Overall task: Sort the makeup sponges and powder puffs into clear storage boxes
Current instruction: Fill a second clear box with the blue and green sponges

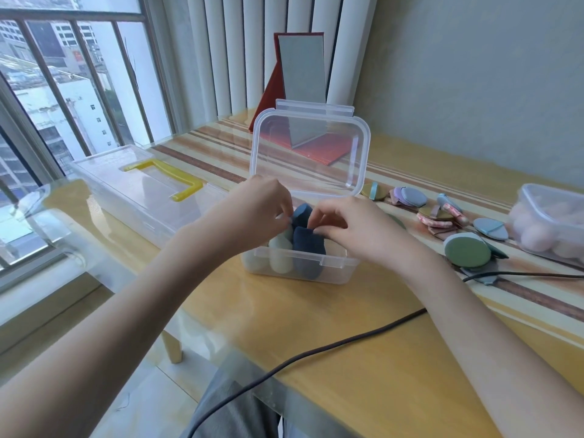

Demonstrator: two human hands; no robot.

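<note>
A small clear storage box (335, 267) stands open in the middle of the table, its lid (311, 150) tipped up behind it. Inside are dark blue sponges (308, 245) and a pale green sponge (279, 251). My left hand (256, 210) reaches into the box from the left, fingers pinched on the upper dark blue sponge (301, 213). My right hand (354, 226) reaches in from the right, fingertips pinching the top of the front dark blue sponge. To the right, several flat powder puffs (442, 216) lie on the table, with a large green puff (467, 249) nearest.
A long clear box with a yellow handle (164, 178) sits shut at the left. Another clear box holding pink sponges (550, 226) stands at the far right edge. A red folding mirror (301, 77) stands behind. A black cable (316, 352) crosses the near table.
</note>
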